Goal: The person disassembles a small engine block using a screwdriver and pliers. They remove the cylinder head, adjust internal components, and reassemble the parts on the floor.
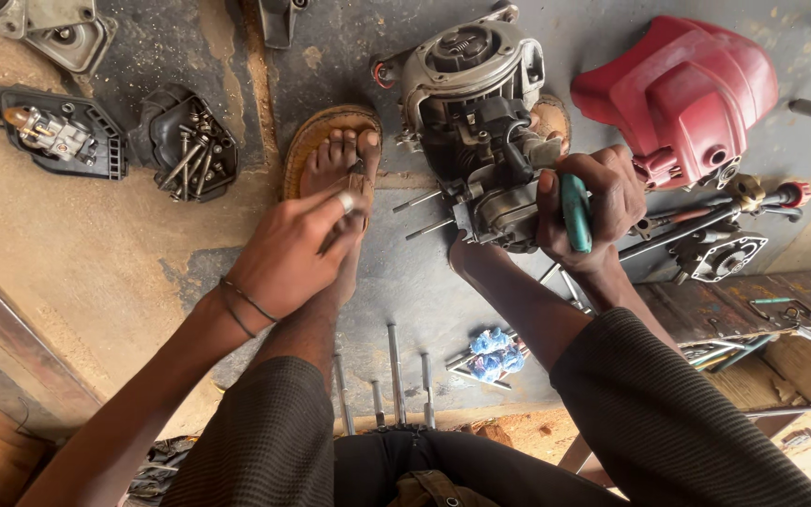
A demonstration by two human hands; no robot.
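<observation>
Sitting on the workshop floor (124,272), the person has a small engine block (477,113) ahead, stripped of its housing; the work looks well into disassembly, judging by the loose parts spread about. Right of the engine lies its red plastic cover (682,89), already off. Left of the engine, a sandalled foot (335,164) rests flat on the floor, and further left sit a black tray of removed bolts (190,150) and a black cover carrying a carburettor (53,136). Right hand (589,211), just below and right of the engine, grip fully closed around a green-handled tool (574,211), its working end hidden against the engine. Left hand (298,253), below-left of the engine, lies on the foot, fingers curled loosely; whether anything is held I cannot tell. Below the engine, long studs (394,371) lie in a row. Engine core remains assembled, so more stripping appears left.
</observation>
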